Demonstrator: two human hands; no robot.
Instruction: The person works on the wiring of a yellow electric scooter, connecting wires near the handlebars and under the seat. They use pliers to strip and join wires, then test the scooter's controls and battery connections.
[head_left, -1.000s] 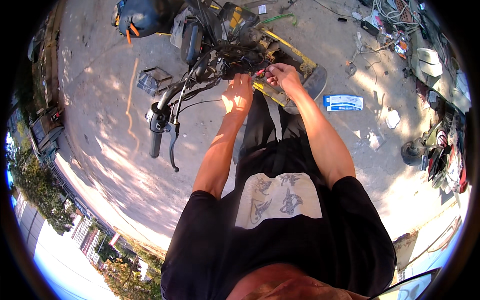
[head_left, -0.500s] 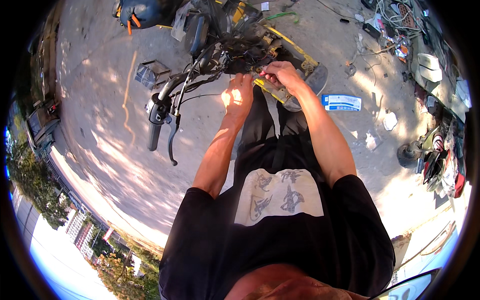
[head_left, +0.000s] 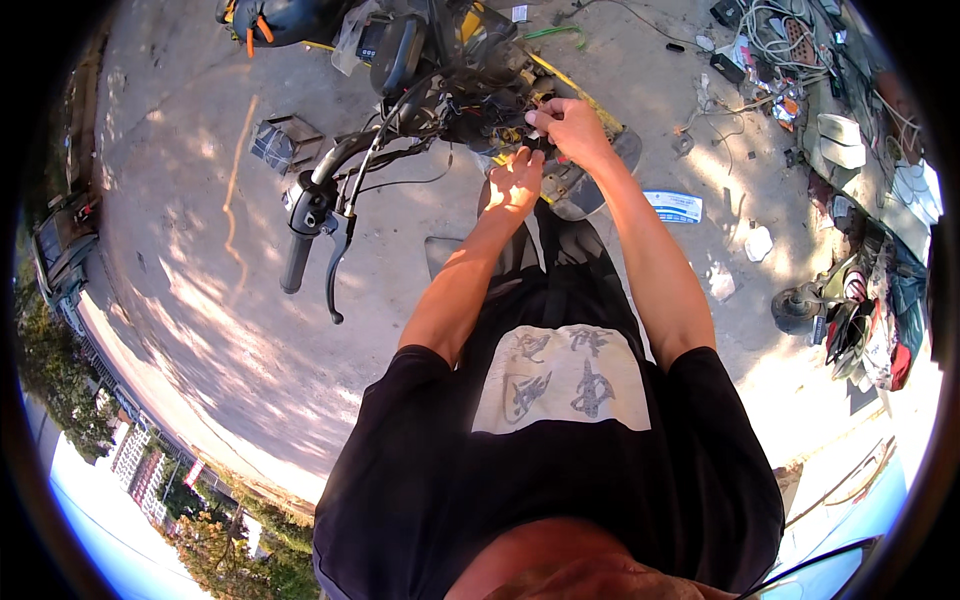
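Before me stands a partly stripped two-wheeler with its front open and a tangle of dark wires [head_left: 480, 112] exposed. My left hand [head_left: 514, 182] reaches into the lower edge of that wiring. Its fingers are bent together at the wires, and what they grip is hidden. Just above and to its right, my right hand [head_left: 572, 132] is closed, thumb against forefinger, beside the wire ends; anything in the pinch is too small to make out. A yellow frame bar [head_left: 565, 82] runs behind the right hand. To the left juts the handlebar grip [head_left: 296, 262] with its brake lever [head_left: 338, 270].
A blue and white packet [head_left: 674, 206] lies on the ground at right. Beyond are coiled cables [head_left: 785, 50], a white block [head_left: 841, 141] and a heap of clutter [head_left: 860, 320]. A small metal frame [head_left: 286, 143] sits left, below a dark bag [head_left: 290, 20].
My left hand has moved right, closer to my right hand. The right hand has risen slightly, with its pinch now higher among the wires. The whole view has shifted a little.
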